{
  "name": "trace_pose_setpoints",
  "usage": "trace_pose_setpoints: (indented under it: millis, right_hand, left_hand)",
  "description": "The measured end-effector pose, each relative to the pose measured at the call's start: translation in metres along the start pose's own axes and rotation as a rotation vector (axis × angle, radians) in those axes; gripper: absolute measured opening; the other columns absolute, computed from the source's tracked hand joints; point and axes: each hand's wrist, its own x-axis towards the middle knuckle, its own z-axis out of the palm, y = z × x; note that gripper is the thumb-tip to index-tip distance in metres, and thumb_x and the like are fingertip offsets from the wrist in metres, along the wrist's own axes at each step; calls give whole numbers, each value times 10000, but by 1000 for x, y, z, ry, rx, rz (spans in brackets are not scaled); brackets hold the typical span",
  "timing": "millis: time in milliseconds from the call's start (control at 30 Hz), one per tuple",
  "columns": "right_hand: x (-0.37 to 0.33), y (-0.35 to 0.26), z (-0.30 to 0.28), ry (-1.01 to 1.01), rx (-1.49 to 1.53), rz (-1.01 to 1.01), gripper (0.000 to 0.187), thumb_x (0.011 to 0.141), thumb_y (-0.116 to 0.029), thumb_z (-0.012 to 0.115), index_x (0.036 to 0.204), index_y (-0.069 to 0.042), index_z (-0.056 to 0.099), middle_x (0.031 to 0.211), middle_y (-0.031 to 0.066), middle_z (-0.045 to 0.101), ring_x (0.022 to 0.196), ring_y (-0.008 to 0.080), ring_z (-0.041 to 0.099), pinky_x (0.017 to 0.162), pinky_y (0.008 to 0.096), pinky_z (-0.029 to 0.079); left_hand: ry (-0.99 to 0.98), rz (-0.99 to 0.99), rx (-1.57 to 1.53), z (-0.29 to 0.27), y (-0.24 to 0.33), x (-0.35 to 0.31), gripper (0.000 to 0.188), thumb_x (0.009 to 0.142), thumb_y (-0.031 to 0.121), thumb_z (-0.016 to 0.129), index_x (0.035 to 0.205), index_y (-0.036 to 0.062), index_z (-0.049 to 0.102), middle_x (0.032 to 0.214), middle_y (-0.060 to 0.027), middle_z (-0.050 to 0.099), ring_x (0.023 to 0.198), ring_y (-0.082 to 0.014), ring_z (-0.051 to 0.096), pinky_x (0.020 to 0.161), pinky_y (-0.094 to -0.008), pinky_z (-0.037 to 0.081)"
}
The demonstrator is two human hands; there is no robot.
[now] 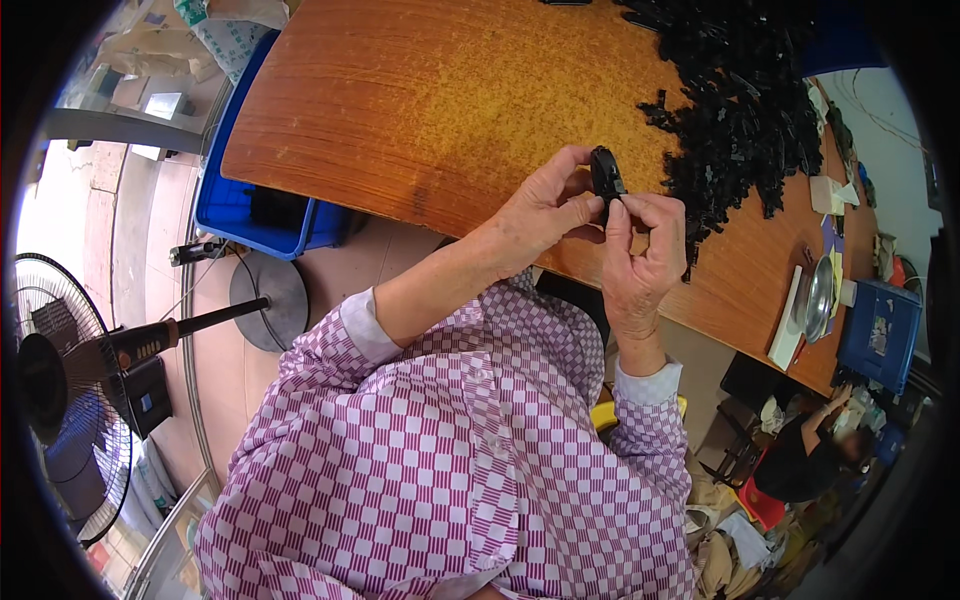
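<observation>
Just over the front edge of the wooden table (pixel 400 120), both my hands meet at a small black plastic part (pixel 604 172) with a rounded top end. My left hand (pixel 545 215) is closed on it, thumb in front and fingers behind. The thumb and fingertips of my right hand (pixel 640 250) pinch at its lower end; whether they hold a second small piece is hidden. Right beside my hands, a large heap of similar black plastic parts (pixel 745 110) spreads across the right side of the tabletop.
A blue bin (pixel 245 225) stands under the table's left edge. On the floor at left is a standing fan (pixel 60 370). A metal dish (pixel 820 298) lies at the table's right end, near a blue crate (pixel 880 335). Another person (pixel 805 460) sits at lower right.
</observation>
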Motion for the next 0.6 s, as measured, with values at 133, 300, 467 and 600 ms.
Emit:
trace_pose_setpoints:
  millis: [133,300,467,600]
  right_hand:
    - [-5,12,0,-60,130,252,92,858,-14,628,929,-1,571,953,66,574,811,121,551,705,235,462]
    - [0,13,5,-39,764,759,222,839,-52,667,1031,-5,567,991,37,572,869,101,538,749,233,451]
    - [-2,19,0,-311,794,810,268,891,-36,560,1154,17,547,1032,31,599,937,109,564,817,235,448]
    - [-8,24,11,-311,756,772,245,901,-47,558,1138,14,541,1027,29,606,914,105,573,801,229,454]
  left_hand:
    - [-2,37,146,1,2,-1,424,950,65,511,1344,86,355,1155,-68,532,1045,-157,551,850,-314,515]
    - [-54,1,280,-5,2,3,477,925,21,528,1358,60,333,1145,-79,535,1034,-152,545,839,-298,500]
    - [-44,40,649,-9,-2,2,626,827,-46,564,1378,44,280,1139,-100,533,1040,-168,547,870,-307,466]
    - [-7,4,681,-13,0,2,596,837,-55,544,1370,54,301,1102,-96,561,1000,-160,568,857,-299,468]
